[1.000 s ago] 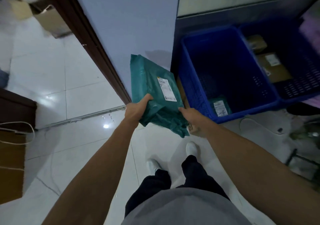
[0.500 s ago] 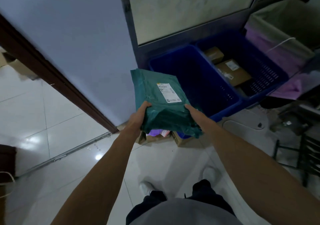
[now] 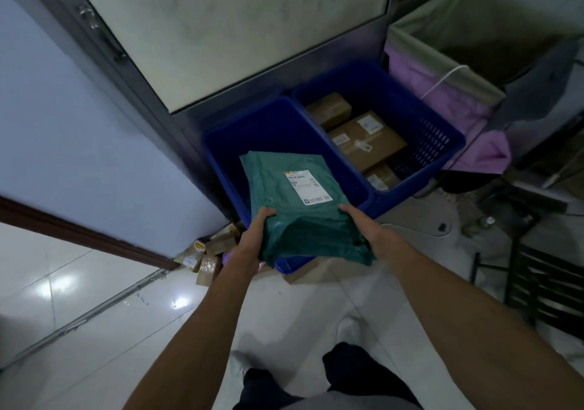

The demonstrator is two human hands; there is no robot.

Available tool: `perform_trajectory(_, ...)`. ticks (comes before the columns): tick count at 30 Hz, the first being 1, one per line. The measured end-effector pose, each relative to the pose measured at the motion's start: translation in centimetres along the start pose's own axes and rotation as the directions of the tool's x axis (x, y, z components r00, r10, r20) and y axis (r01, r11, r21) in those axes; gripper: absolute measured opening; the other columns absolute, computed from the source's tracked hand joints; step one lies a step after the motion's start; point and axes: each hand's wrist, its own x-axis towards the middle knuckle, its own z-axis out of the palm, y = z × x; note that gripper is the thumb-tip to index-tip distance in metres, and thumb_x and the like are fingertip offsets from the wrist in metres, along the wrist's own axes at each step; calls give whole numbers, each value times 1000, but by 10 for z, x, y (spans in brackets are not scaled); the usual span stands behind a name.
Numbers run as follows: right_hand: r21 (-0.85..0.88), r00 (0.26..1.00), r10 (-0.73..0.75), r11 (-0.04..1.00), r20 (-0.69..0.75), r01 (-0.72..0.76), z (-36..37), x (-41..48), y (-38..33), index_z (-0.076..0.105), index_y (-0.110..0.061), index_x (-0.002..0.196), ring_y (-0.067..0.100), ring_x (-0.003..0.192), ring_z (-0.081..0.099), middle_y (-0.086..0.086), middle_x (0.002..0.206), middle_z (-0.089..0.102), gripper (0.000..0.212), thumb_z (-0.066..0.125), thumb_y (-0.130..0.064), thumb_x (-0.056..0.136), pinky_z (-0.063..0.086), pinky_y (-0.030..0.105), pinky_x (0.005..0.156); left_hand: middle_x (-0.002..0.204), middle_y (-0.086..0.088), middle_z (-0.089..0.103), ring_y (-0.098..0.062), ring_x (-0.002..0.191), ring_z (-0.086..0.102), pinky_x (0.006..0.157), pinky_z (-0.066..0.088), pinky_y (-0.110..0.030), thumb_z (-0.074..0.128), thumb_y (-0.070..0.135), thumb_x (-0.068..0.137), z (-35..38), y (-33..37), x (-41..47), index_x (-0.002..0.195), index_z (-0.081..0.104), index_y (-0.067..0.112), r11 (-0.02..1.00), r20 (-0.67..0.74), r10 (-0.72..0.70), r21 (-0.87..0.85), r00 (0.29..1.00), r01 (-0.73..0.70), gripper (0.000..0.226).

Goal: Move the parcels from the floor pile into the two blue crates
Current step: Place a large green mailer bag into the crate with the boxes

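Head view.
- Green mailer parcel (image 3: 294, 201): held over left blue crate (image 3: 268, 125), label up, near end sagging.
- Left hand (image 3: 252, 242): grips near-left edge, thumb on top.
- Right hand (image 3: 363, 223): holds near-right edge.
- Handling, judged: light, soft, slick film, not fragile; grip both edges or support underneath.
- Right blue crate (image 3: 436, 138): contains cardboard boxes (image 3: 366, 144).
- Floor pile (image 3: 205, 251): beside left crate corner.

The green mailer bag (image 3: 294, 213) covers most of the left blue crate (image 3: 252, 125), so what lies inside it is unseen. The left hand (image 3: 252, 239) and right hand (image 3: 363, 224) have their fingers beneath the bag, out of sight. The print on its label (image 3: 308, 186) is too small to read. The left wrist hides part of the floor pile (image 3: 207, 253).
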Motion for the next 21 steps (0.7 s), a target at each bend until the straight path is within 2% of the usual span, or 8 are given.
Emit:
perform_trajectory(3,62,1000,3,998,3,-3,-30,8,-10,69,-16,122,31,100,72,12,105,76,66,72,-63,76,55,42,96,108,-13,75,-31,99,71,81,59,-41,71,44,77,34,-1,7,125,62,13,999,46,-3,-36,999,5,58)
perform_trajectory(6,107,1000,5,994,23,-7,-50,14,-22,70,-16,119,31,97,73,12,102,77,65,74,-63,75,57,42,92,106,-12,76,-27,90,72,70,58,-35,65,42,85,59,6,13,121,64,15,999,70,16,-28,997,-14,45)
perform_trajectory(7,118,999,1,993,33,-5,-55,18,-25,69,-16,120,30,97,73,12,102,77,67,76,-63,73,57,42,92,106,-12,76,-28,91,72,72,59,-36,64,43,85,64,9,16,120,63,16,1000,77,20,-22,997,-19,44)
perform_trajectory(9,135,999,-31,990,31,26,-64,23,-33,69,-16,119,29,93,74,10,99,77,66,77,-62,73,59,41,89,109,-12,75,-31,101,71,87,59,-46,65,46,83,73,13,25,123,62,18,999,101,36,-4,994,-36,49)
perform_trajectory(11,149,998,-62,987,20,59,-70,24,-43,70,-16,115,24,83,75,7,89,78,53,73,-57,81,61,35,75,112,-13,74,-34,107,69,97,53,-53,65,46,83,81,17,35,126,61,18,999,126,46,1,991,-46,52)
perform_trajectory(13,152,997,-81,985,7,79,-75,26,-54,69,-17,114,21,75,75,4,85,78,47,67,-55,87,58,28,62,112,-13,74,-34,107,69,99,52,-52,62,44,87,89,25,44,125,61,18,998,139,61,-4,988,-61,47)
perform_trajectory(18,84,990,-137,987,8,136,-91,32,-90,63,-20,128,27,95,74,8,105,76,59,63,-61,87,58,36,82,115,-16,73,-36,108,68,99,52,-53,62,43,86,117,54,62,129,60,15,998,208,51,-41,977,-43,51)
perform_trajectory(21,63,983,-180,981,-37,182,-105,32,-115,60,-23,127,27,97,72,9,109,74,54,62,-60,88,57,35,80,120,-18,70,-37,114,65,101,49,-56,69,47,78,136,72,76,133,58,15,999,254,2,-33,967,6,64)
